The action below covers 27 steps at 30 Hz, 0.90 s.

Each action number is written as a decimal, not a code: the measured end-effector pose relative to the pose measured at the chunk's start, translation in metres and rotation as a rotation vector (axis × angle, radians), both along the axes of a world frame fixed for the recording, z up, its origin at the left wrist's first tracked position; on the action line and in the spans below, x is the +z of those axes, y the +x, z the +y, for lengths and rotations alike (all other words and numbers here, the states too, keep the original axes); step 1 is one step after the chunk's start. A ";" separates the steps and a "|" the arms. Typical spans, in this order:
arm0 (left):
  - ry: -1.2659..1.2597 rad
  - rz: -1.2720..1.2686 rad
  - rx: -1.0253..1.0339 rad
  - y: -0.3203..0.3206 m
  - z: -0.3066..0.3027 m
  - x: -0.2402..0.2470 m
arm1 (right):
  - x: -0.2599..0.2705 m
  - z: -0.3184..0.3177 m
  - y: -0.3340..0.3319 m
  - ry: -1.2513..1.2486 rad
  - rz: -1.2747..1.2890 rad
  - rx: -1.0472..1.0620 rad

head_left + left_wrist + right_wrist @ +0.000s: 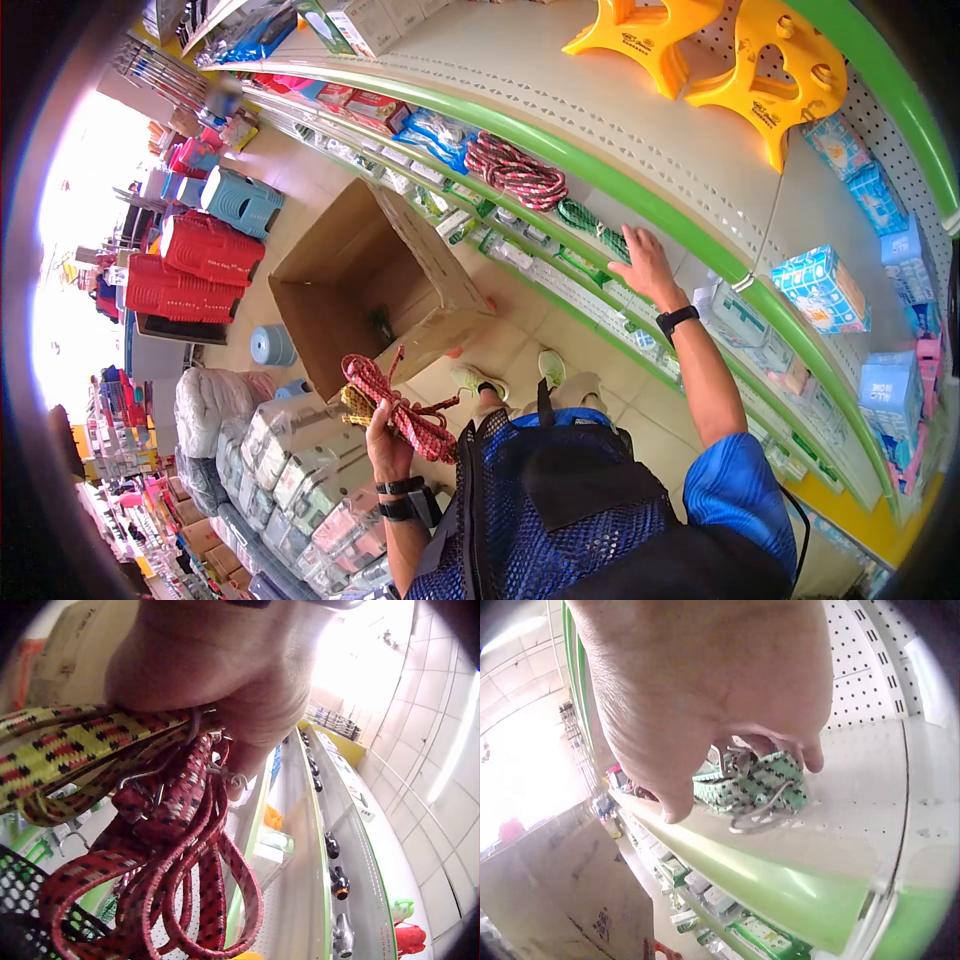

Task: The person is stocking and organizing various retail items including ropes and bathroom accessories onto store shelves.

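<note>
In the head view my left hand point(390, 447) grips a looped red bungee cord point(420, 440) together with a yellow one point(357, 405). Close up in the left wrist view, the yellow cord point(67, 754) has red and black flecks, and metal hooks show by the red loops point(251, 900). My right hand point(648, 268) reaches over a green bungee cord point(590, 225) lying on the shelf. Its thumb and fingers spread to either side of that cord point(754, 787), which has a metal hook at its top. Beside it on the shelf lies a bundle of dark red and white cords point(515, 172).
A large open cardboard box point(350, 270) stands on the floor to the left of the shelving. Yellow plastic stools point(765, 85) and blue-white packs point(820, 290) sit on the upper shelf. Red baskets point(195, 265) and wrapped bins point(300, 450) stand across the aisle.
</note>
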<state>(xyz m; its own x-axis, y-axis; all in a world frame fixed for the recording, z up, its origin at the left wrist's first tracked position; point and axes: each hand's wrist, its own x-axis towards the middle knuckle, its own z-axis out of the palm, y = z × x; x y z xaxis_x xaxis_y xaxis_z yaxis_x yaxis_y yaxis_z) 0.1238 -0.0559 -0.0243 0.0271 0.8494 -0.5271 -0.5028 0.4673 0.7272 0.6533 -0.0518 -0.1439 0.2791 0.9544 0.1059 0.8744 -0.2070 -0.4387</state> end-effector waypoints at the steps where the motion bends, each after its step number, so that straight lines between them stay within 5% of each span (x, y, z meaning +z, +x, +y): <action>1: 0.002 -0.027 -0.014 0.002 0.000 0.002 | -0.004 -0.002 -0.004 0.062 -0.103 -0.005; 8: -0.020 -0.049 -0.037 0.009 -0.001 0.002 | -0.015 -0.010 -0.012 0.084 -0.148 0.038; 12: 0.015 0.035 -0.060 0.023 0.002 0.012 | 0.039 0.002 -0.035 0.174 -0.324 -0.080; 15: 0.098 0.160 -0.151 0.051 0.010 0.031 | 0.077 0.018 -0.079 0.406 0.155 0.042; 17: 0.117 0.173 -0.267 0.067 0.019 0.038 | 0.078 0.018 -0.122 0.246 0.696 0.249; 19: 0.180 0.209 -0.397 0.083 0.028 0.043 | 0.080 0.014 -0.164 -0.118 0.949 0.440; 21: 0.288 0.252 -0.499 0.101 0.033 0.048 | 0.096 0.006 -0.204 -0.337 1.510 0.411; 27: 0.380 0.453 -0.667 0.126 0.033 0.062 | 0.120 0.010 -0.223 -0.160 1.605 0.479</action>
